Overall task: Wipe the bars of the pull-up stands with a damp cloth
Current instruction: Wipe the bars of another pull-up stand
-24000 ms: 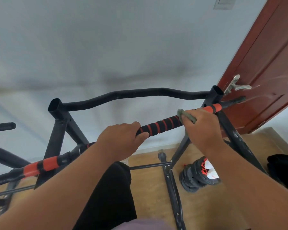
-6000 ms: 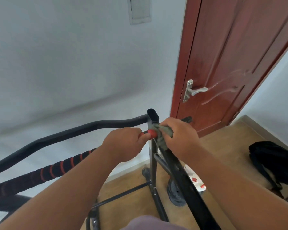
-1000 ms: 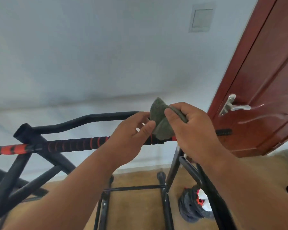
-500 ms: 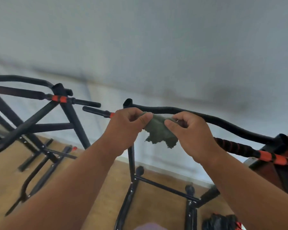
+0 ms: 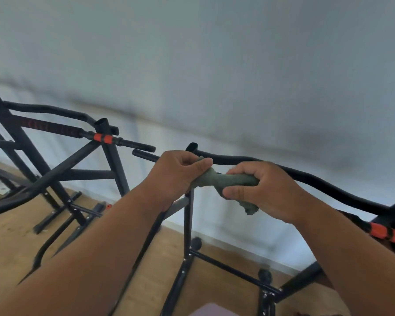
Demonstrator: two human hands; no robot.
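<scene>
A grey-green damp cloth (image 5: 224, 179) is stretched and twisted between both hands, just in front of the near pull-up stand. My left hand (image 5: 176, 176) grips one end of it. My right hand (image 5: 262, 192) grips the other end, with a loose corner hanging below the fingers. The stand's curved black top bar (image 5: 306, 179) runs behind my hands to the right. Its straight bar with the black end (image 5: 144, 155) and an orange band (image 5: 388, 233) passes behind my hands; whether the cloth touches it is hidden.
A second black pull-up stand (image 5: 62, 156) with an orange-banded bar (image 5: 103, 138) stands to the left, its bar end almost meeting the near stand's. Black legs and cross struts (image 5: 187, 226) spread over the wooden floor (image 5: 7, 242). A pale wall fills the back.
The view has swung left from the door end to the stand's left end. The loosely held cloth is now pulled into a tight roll between my hands.
</scene>
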